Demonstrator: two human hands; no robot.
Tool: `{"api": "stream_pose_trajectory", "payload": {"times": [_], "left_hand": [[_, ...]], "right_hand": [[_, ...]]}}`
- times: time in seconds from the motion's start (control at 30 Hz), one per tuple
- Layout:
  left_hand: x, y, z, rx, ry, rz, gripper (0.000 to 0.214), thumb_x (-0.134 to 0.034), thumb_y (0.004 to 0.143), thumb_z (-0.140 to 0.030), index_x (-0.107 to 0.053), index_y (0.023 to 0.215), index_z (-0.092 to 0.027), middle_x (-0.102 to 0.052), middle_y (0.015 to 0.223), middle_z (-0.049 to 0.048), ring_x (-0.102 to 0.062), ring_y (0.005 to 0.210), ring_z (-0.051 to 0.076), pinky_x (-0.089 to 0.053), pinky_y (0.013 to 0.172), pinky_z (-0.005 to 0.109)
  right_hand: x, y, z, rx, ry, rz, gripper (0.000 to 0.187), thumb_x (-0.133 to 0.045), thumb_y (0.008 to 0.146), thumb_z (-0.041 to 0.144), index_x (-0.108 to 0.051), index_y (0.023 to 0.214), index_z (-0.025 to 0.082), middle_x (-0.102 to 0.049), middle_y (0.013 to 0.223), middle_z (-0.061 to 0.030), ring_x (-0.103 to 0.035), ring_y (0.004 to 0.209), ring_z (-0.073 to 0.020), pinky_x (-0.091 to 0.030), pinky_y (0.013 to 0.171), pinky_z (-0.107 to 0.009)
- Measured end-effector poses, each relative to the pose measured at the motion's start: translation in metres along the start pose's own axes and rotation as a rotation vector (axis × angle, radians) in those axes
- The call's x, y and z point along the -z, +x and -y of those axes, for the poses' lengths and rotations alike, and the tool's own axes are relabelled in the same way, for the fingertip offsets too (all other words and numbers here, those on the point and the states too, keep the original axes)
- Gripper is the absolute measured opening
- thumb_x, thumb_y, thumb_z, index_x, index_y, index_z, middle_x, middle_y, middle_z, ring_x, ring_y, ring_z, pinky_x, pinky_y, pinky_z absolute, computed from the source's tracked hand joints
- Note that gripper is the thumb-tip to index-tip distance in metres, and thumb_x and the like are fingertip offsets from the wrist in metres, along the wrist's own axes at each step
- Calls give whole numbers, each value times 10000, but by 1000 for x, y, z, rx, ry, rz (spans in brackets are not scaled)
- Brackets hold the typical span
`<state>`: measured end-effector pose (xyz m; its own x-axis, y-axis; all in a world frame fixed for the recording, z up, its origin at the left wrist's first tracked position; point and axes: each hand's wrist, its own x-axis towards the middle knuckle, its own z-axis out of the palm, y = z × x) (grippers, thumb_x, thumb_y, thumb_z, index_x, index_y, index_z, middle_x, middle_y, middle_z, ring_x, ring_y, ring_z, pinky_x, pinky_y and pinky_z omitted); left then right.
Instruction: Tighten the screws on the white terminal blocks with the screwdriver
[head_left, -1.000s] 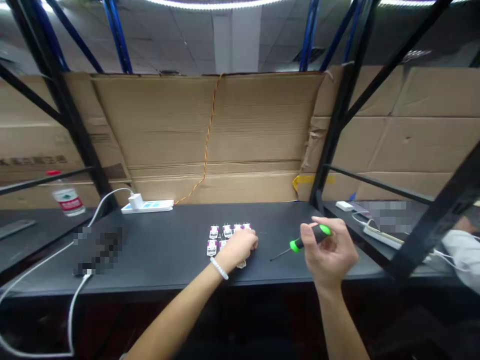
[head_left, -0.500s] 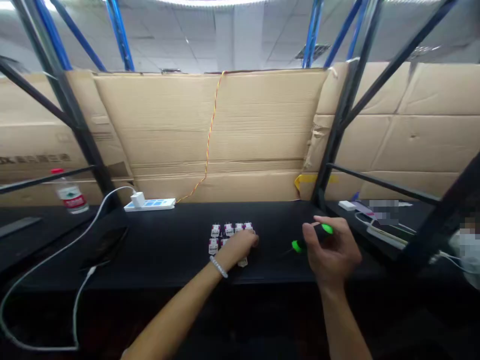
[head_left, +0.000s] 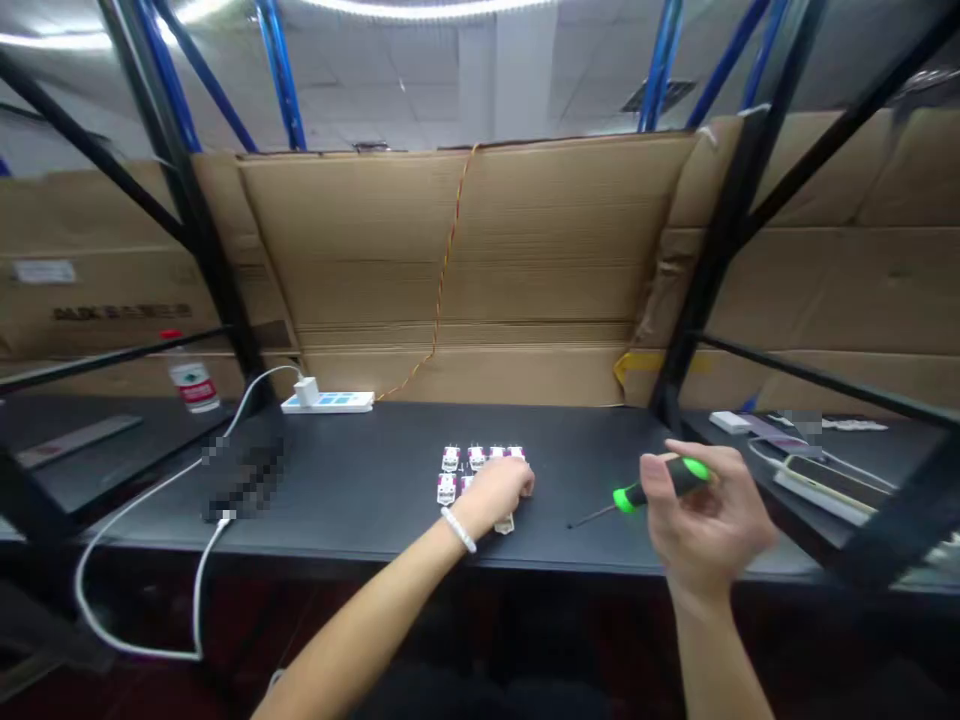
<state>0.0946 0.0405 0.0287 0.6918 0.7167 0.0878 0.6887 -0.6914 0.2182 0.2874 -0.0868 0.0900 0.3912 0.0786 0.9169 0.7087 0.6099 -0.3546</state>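
A screwdriver with a black and bright green handle is gripped in my right hand. Its thin shaft points left and slightly down above the desk. My left hand, with a pale bracelet at the wrist, is over a cluster of small white and purple parts. These lie in rows on the dark desk, and some have thin prongs on top. The left fingers are curled; what they hold, if anything, is hidden behind the hand. One more white part shows just below that hand.
A power strip with a plugged-in charger lies at the back left, its white cable looping over the front edge. A bottle stands at left. Phone-like devices lie at right. Black posts and cardboard frame the desk.
The whole view has shifted, so things appear farther right. My left hand stays over the parts. My right hand still grips the screwdriver, whose shaft now shows more clearly.
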Motion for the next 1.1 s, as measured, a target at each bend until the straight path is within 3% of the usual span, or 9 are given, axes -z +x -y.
{"api": "stream_pose_trajectory", "payload": {"times": [0.53, 0.7, 0.83, 0.9, 0.97, 1.1], "left_hand": [[-2, 3, 5, 44, -66, -7, 264, -590, 859, -6, -778, 892, -188, -820, 985, 74, -751, 975, 227, -542, 880, 285], [18, -7, 1, 45, -91, -59, 274, -586, 905, -44, -820, 972, -170, -827, 1012, 104, -762, 991, 251, -560, 907, 307], [53, -36, 7, 56, -116, -174, 292, -550, 989, -134, -820, 1081, -199, -812, 1141, 85, -744, 1075, 239, -551, 997, 310], [74, -63, 24, 93, -191, -322, 288, -535, 1003, -182, -820, 1028, -218, -818, 1077, 46, -751, 1018, 213, -564, 972, 283], [95, -99, 55, 182, -236, -382, 315, -505, 981, -189, -813, 1016, -244, -823, 1053, 4, -757, 994, 189, -576, 948, 252], [121, -188, 152, 493, -231, -427, 399, -421, 958, -220, -770, 1150, -257, -798, 1254, -23, -701, 1233, 197, -504, 1131, 318]], "right_hand": [[0, -2, -3, 3, 31, 21, 175, -851, 844, 254, -737, 966, 201, -674, 832, -2, -640, 670, -159, -505, 618, -301], [0, -4, -4, -16, 19, 23, 182, -850, 848, 273, -733, 967, 199, -672, 825, -4, -643, 675, -164, -512, 631, -312], [2, -2, -5, -22, 15, 10, 190, -852, 843, 295, -733, 955, 200, -675, 832, -9, -639, 668, -165, -501, 615, -309], [3, -1, -4, -17, 11, 5, 184, -851, 842, 301, -739, 949, 202, -676, 829, -11, -631, 646, -162, -482, 590, -303], [4, 1, -3, -3, -1, -2, 176, -857, 840, 305, -739, 930, 209, -677, 812, -8, -637, 645, -168, -481, 596, -310], [3, 3, 0, 13, 8, -34, 159, -859, 840, 288, -745, 923, 213, -684, 802, -16, -619, 615, -172, -461, 567, -319]]}}
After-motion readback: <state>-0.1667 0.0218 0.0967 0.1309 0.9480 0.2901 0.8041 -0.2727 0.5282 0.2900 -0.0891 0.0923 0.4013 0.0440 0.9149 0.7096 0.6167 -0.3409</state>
